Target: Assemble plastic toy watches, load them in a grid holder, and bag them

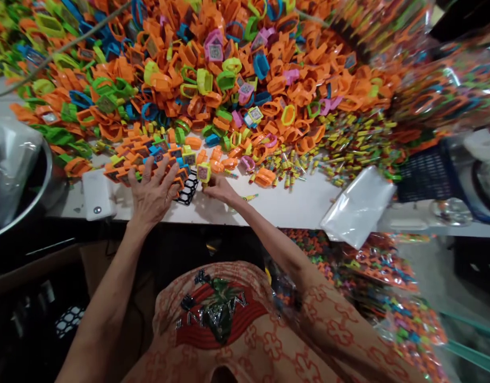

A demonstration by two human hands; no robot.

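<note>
My left hand (pixel 152 190) lies spread, palm down, over rows of small plastic toy watches (pixel 137 146), mostly orange with some blue and yellow. Beneath the near edge of these rows, a black grid rack (pixel 187 192) shows its bare cells. My right hand (pixel 221 191) is closed at the rack's right side. Its fingers pinch a yellow toy watch (pixel 204 173) with a square pinkish face, upright beside the rows. Part of the watch's lower end is hidden by the fingers.
A large heap of toy watches (pixel 169 64) covers the back of the white table (pixel 293 205). Small yellow sticks (pixel 348 141) are piled at right, near clear plastic bags (pixel 358 207) and a blue basket (pixel 418 170). A white box-like device (pixel 98 194) and metal bowl (pixel 49 175) stand left.
</note>
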